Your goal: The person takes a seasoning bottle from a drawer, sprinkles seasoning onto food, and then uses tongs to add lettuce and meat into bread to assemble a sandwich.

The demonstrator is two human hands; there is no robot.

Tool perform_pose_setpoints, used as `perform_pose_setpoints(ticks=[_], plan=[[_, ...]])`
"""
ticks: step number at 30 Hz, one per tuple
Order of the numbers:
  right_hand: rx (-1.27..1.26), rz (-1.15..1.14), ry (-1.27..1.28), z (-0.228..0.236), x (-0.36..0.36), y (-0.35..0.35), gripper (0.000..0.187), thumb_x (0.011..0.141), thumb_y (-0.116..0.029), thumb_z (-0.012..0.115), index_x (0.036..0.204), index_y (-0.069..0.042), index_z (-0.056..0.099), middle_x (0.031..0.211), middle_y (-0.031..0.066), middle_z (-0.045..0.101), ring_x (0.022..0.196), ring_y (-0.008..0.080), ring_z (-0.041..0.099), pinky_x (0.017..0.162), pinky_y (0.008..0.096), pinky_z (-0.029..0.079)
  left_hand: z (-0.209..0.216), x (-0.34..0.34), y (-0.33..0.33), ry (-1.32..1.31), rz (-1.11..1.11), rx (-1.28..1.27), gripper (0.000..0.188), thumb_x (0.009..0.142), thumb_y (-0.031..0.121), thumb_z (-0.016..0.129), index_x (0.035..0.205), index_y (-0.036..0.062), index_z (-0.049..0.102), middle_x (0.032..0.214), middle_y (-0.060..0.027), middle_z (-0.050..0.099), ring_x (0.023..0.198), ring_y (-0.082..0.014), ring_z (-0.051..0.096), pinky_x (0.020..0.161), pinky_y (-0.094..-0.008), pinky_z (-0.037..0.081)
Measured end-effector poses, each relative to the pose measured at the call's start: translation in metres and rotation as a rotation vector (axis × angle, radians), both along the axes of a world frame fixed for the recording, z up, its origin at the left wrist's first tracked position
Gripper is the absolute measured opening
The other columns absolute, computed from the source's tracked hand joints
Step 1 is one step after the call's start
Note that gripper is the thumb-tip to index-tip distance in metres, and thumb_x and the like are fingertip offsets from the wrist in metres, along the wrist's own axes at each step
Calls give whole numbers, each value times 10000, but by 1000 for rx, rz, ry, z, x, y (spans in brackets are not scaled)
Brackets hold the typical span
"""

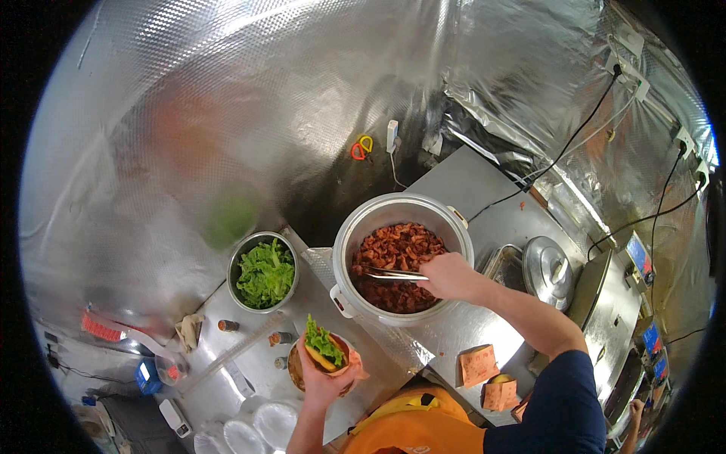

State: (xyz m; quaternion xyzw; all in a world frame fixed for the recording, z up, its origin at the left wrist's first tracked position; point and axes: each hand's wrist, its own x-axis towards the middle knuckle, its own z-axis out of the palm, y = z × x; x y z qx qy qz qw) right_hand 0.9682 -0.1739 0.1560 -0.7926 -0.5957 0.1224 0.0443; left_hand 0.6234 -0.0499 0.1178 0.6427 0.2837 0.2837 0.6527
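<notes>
My left hand [321, 384] is wrapped round a filled bun [327, 363] in a paper wrapper [355, 371], with a green lettuce leaf sticking out of its top. Beneath that hand, a round brown board or basket [296, 368] is partly hidden. My right hand [448, 275] reaches over the rim of a deep white pot [344, 250] and is closed on metal tongs [397, 275]. The tongs' tips lie among chopped reddish-brown meat [401, 242] in the pot. Left of the pot stands a steel bowl [237, 293] of lettuce [265, 274].
Small jars [280, 337] and foam bowls [274, 424] stand left of my left hand. Right of me lie paper-wrapped buns [500, 393], a round metal lid [548, 272] and black cables [563, 155]. Scissors [361, 147] hang on the foil-covered wall. Part of another arm [634, 424] shows at lower right.
</notes>
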Motion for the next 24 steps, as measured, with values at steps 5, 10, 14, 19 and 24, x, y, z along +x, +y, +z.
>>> perform_pose_setpoints(ticks=[5,10,14,19,24], plan=[[144,-198,111,42,-7,-60,309,936,-311,696,824,-23,688,715,175,671,715,383,695,650,476,540,6,33,19,-46,-60,123,1024,759,14,890,1543,74,233,1323,-137,539,1174,-241,630,973,-400,564],[259,-538,407,99,-24,-99,245,963,-231,706,911,8,706,687,111,671,591,207,636,591,358,501,35,97,34,18,-16,337,1029,712,36,925,1519,-9,287,1438,-171,482,1324,-255,538,1088,-386,494],[490,-706,653,119,-43,-115,167,989,-153,702,956,9,726,722,6,683,630,64,593,566,260,479,31,149,36,69,34,548,1063,682,102,965,1524,-27,330,1445,-190,494,1324,-295,543,1101,-373,474],[653,-640,690,99,-71,-117,172,986,-132,721,1082,9,743,770,45,699,638,91,612,544,279,496,33,184,18,14,-33,541,1130,674,64,955,1571,-7,271,1483,-196,470,1374,-303,505,1140,-379,441],[563,-536,355,60,-88,-123,167,934,-192,763,1025,-53,745,651,166,609,526,269,589,523,376,486,22,194,5,-126,-49,369,1218,662,-50,908,1615,24,153,1534,-191,366,1371,-284,480,1150,-397,442]])
